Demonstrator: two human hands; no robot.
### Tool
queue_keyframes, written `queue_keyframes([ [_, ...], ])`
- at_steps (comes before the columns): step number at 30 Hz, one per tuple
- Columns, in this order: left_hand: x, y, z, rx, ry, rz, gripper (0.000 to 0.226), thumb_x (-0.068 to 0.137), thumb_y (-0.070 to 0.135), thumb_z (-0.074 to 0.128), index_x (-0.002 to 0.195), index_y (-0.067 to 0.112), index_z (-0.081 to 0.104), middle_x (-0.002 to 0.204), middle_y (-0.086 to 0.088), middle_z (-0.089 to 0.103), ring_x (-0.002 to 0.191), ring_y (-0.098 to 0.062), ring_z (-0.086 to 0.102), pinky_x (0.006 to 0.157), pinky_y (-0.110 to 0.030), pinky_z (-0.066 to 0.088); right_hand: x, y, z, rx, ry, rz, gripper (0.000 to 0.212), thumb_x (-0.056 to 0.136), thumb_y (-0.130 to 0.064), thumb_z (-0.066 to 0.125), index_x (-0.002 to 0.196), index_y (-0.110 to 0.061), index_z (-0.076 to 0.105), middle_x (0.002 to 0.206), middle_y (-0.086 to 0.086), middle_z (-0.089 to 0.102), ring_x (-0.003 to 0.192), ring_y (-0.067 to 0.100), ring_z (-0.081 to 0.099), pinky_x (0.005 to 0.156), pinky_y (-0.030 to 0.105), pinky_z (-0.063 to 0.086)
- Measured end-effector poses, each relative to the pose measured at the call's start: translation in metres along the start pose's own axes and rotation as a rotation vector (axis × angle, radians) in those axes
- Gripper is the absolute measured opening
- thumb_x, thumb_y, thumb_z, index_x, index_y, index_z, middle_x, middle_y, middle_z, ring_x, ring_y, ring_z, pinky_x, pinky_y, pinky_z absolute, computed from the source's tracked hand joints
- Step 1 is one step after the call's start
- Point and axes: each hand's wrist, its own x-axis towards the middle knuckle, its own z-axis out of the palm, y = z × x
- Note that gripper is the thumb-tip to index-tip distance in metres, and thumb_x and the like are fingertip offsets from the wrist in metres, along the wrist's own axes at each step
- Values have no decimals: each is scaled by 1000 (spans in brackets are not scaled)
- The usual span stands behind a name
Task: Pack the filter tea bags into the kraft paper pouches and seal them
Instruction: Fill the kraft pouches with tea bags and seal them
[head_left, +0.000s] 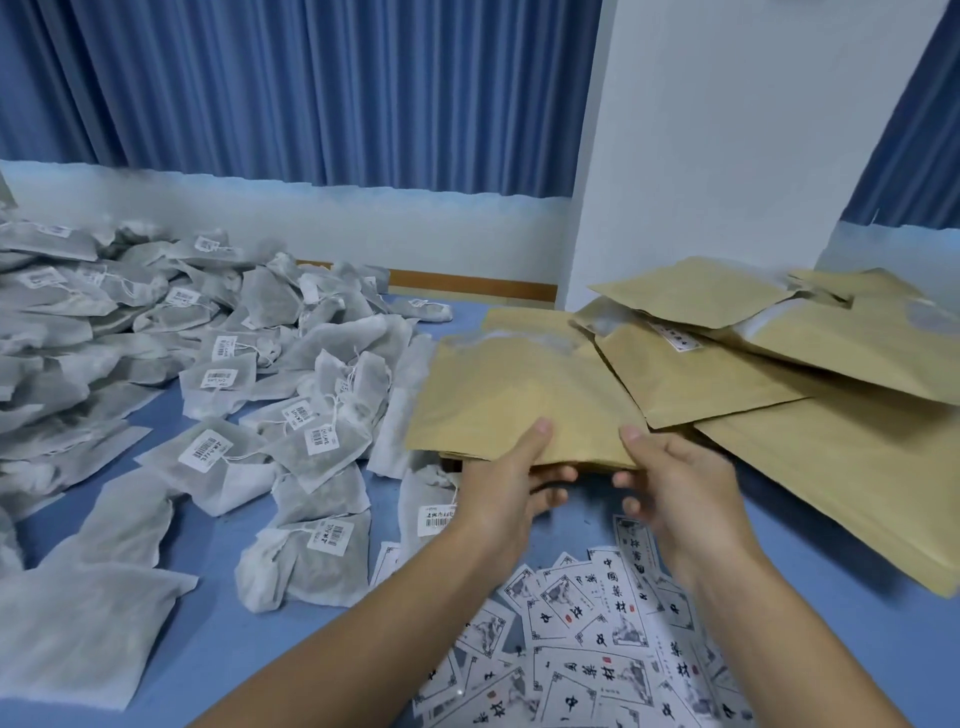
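a blue table (218, 639) carries a wide heap of white filter tea bags (156, 364) with barcode stickers across its left side, some resting on others. kraft paper pouches (841, 467) lie overlapping in a loose pile on the right, and printed paper labels (597, 654) with black characters lie scattered at the near edge.

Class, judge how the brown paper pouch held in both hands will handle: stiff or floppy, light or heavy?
Probably fairly stiff: the pouch juts out from the near edge pinched by the left hand and right hand, barely sagging. Likely light: it looks flat and empty. Its wavy far edge suggests easy creasing.
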Motion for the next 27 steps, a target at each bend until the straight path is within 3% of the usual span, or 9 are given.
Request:
queue_keyframes([
  [3, -3, -11, -6, 101, -50, -14, 32, 82, 19, 81, 110, 7, 70, 94, -9, 75, 69, -17, 66, 53, -27, 48, -11, 10, -2, 87, -93, -9, 17, 91, -20, 72, 80, -8, 67, 66, 8, 59, 54, 14, 51, 46, 21, 41],
  [8, -3, -13, -12, 166, -50, -40, 22, 76, 24, 86, 86, 7, 76, 78, -11, 67, 66, -19, 54, 57, -26, 42, -17, 13, 3, 42, -136, -85, 14, 90, -21, 72, 89, -7, 74, 68, 10, 66, 58, 16, 54, 53, 24, 46],
  [11, -3, -16, -9, 158, -27, -32, 34, 77, 23, 85, 94, -3, 72, 70, -10, 62, 60, -19, 51, 57, -26, 42, -17, 15, 4, -31, -119, -161, 19, 92, -21, 70, 85, -3, 70, 57, 11, 58, 50, 17, 48, 47, 20, 40],
  [14, -6, -18, -4, 91, -16, 7, 40, 78, 19, 85, 107, -3, 70, 79, -11, 69, 61, -17, 58, 47, -25, 44, -17, 15, 3, -24, -77, -204, 22, 91, -23, 71, 82, -4, 67, 55, 8, 56, 48, 16, 47, 48, 22, 40],
  [17, -10, -22, -2, 58, 13, 35, 28, 81, 17, 83, 102, 5, 69, 77, -10, 68, 58, -16, 59, 42, -24, 41, -18, 18, 3, 94, 7, -157, 21, 89, -24, 74, 82, -5, 67, 58, 7, 55, 50, 16, 47, 53, 29, 40],
  [20, -8, -22, -5, 44, 4, 19, 18, 83, 12, 80, 95, 4, 70, 71, -9, 65, 55, -14, 55, 46, -23, 42, -23, 21, 9, 166, -15, -68, 22, 84, -23, 79, 86, -2, 71, 62, 10, 59, 54, 18, 51, 58, 33, 46],
  [23, -6, -19, -5, 48, -16, -17, 20, 82, 11, 80, 95, -1, 70, 72, -11, 63, 54, -14, 53, 51, -23, 45, -26, 22, 12, 202, -27, -45, 23, 83, -15, 79, 91, 4, 69, 62, 11, 58, 53, 18, 50, 56, 32, 46],
  [27, -8, -20, 0, -40, 3, 31, 25, 86, 19, 77, 102, 3, 67, 73, -11, 64, 54, -17, 56, 43, -27, 41, -23, 14, 12, 265, 13, -58, 13, 84, -10, 78, 89, -2, 68, 65, 8, 59, 51, 15, 47, 51, 28, 42],
])
